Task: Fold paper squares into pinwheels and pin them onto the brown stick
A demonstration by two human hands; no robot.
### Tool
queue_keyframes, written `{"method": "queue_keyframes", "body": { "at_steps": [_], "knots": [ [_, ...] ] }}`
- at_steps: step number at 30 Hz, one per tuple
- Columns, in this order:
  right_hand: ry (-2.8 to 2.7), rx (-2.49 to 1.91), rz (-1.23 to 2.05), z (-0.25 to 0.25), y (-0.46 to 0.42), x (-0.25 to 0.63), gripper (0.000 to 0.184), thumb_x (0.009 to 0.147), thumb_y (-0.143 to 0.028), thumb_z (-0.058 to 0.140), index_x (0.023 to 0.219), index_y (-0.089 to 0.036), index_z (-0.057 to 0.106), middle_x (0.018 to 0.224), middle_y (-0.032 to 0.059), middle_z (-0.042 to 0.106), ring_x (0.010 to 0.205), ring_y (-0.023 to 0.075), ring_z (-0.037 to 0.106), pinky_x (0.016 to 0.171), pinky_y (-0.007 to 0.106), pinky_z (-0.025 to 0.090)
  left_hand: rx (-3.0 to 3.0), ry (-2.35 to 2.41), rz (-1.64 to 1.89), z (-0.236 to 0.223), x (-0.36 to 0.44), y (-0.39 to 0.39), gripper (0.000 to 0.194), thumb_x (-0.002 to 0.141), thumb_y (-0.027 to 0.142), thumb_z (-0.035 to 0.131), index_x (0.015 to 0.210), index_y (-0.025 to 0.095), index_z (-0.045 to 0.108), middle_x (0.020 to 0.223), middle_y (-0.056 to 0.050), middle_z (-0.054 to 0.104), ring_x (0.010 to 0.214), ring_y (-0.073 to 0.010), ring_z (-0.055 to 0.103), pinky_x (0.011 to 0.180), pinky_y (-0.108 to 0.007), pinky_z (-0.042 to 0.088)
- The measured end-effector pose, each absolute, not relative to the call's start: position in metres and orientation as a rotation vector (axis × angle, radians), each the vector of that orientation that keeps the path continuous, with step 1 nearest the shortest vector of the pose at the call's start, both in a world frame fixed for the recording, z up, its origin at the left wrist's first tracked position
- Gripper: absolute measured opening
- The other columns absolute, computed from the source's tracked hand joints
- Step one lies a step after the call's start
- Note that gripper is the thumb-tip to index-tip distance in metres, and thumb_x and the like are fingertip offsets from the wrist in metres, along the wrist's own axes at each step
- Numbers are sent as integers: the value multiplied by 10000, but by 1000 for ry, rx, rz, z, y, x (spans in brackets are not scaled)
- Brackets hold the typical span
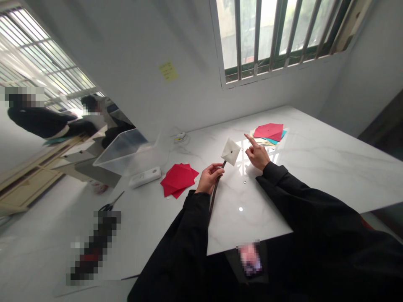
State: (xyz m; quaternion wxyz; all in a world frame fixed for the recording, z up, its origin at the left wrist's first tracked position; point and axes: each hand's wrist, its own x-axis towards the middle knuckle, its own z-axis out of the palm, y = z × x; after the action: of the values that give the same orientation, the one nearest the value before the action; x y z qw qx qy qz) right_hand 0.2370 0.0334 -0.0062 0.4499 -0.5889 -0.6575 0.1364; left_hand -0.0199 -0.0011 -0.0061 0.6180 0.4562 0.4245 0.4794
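My left hand (210, 178) is closed around a dark, thin stick (215, 193). At the stick's top sits a small white paper pinwheel (229, 155), its corners folded to a dark dot at the centre. Just right of the pinwheel, my right hand (258, 156) is raised with the index finger stretched out and the other fingers partly curled. It shows nothing held and is apart from the paper. Beyond it lies a pile of paper sheets (268, 131), red on top with teal and cream beneath. Left of my left hand are red paper sheets (179, 179).
A white power strip (145, 177) and a clear plastic bin (126, 153) stand on the left. Scissors (110, 206) lie nearer, beside a blurred-out dark object (97, 247). A small ring-like piece (244, 182) rests on the white marbled table (324, 167). Two people sit far left.
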Motion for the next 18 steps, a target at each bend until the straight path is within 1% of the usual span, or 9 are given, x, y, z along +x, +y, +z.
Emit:
{"method": "queue_keyframes", "body": {
  "at_steps": [1, 2, 3, 4, 5, 6, 10, 18],
  "knots": [
    [-1647, -1489, 346, -7, 35, 239, 656, 855, -228, 483, 1486, -161, 647, 594, -30, 570, 598, 190, 509, 706, 297, 413, 1053, 976, 1103, -6, -20, -1, 536, 538, 381, 997, 966, 156, 766, 750, -10, 713, 673, -105, 578, 706, -266, 438],
    [-1676, -1533, 362, -8, 37, 241, 549, 847, -235, 489, 1318, -172, 763, 604, -11, 592, 614, 190, 523, 699, 297, 406, 1054, 976, 1103, -6, -20, -1, 535, 538, 380, 996, 964, 156, 764, 752, -10, 713, 677, -106, 579, 706, -266, 435],
    [-1707, -1579, 383, -8, 38, 242, 436, 838, -241, 496, 1110, -184, 832, 621, 11, 619, 634, 190, 538, 690, 298, 397, 1054, 976, 1105, -7, -20, -1, 534, 540, 380, 995, 965, 155, 762, 754, -11, 713, 681, -106, 580, 706, -265, 432],
    [-1733, -1622, 402, -9, 39, 243, 350, 830, -244, 504, 912, -192, 840, 644, 30, 646, 655, 192, 553, 683, 299, 388, 1053, 976, 1107, -7, -20, -1, 532, 543, 380, 993, 965, 156, 760, 754, -10, 712, 681, -106, 578, 705, -265, 430],
    [-1753, -1655, 416, -9, 39, 244, 307, 823, -245, 511, 773, -197, 810, 667, 44, 670, 676, 194, 566, 678, 300, 380, 1051, 975, 1111, -7, -21, -1, 529, 547, 379, 991, 966, 156, 758, 752, -9, 709, 680, -106, 576, 704, -265, 429],
    [-1764, -1674, 425, -10, 39, 244, 292, 816, -240, 515, 703, -199, 781, 686, 52, 689, 692, 196, 575, 678, 300, 375, 1048, 973, 1115, -7, -20, -1, 525, 550, 378, 989, 966, 157, 756, 749, -7, 707, 677, -105, 572, 704, -266, 428],
    [-1749, -1667, 426, -10, 38, 245, 282, 818, -237, 521, 711, -205, 780, 707, 55, 713, 721, 206, 584, 689, 302, 367, 1038, 966, 1134, -7, -20, -1, 502, 563, 365, 982, 955, 157, 749, 735, -3, 695, 664, -102, 559, 705, -270, 425],
    [-1719, -1628, 420, -14, 39, 243, 283, 836, -249, 525, 732, -207, 785, 683, 51, 690, 705, 207, 572, 696, 304, 369, 1033, 973, 1140, -6, -20, -1, 501, 554, 361, 982, 942, 156, 740, 730, -5, 683, 665, -112, 555, 695, -280, 419]
  ]
}}
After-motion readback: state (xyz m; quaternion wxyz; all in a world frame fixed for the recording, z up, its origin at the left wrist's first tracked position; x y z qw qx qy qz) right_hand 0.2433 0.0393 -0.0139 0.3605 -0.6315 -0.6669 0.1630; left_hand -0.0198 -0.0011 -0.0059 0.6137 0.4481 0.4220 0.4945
